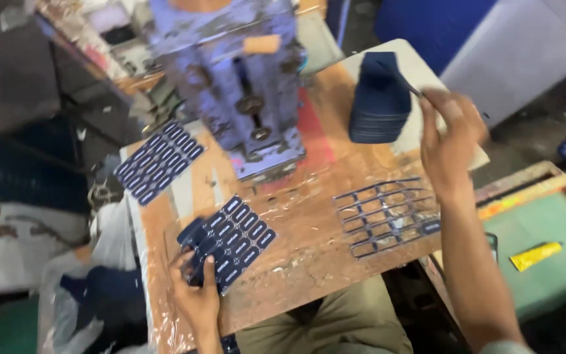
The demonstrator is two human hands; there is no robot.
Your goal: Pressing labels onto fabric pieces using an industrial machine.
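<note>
Near edge, 7 o'clock: left hand pinches the near end of a dark blue label sheet, thumb on top, fingers under; the sheet lies flat on the table, long axis running 7 to 1 o'clock, away from the hand. Looks like a stack of a few sheets, cannot tell how many. At 4 o'clock of table centre lies a punched-out blue frame, labels gone, untouched, right forearm passing just beside it. Farther, at 10 o'clock, a second uncut label sheet lies flat near the press, well apart from both hands. Centre far, 12 o'clock: blue press machine on the table. Far right, 1–2 o'clock: right hand raised above the table, fingers closed on a thin dark strip that reaches over the stack of cut blue pieces. So left hand is nearer the held sheet; right is nearer the stack, which lies at its 10 o'clock. Yellow tube off-table at 3 o'clock.
</note>
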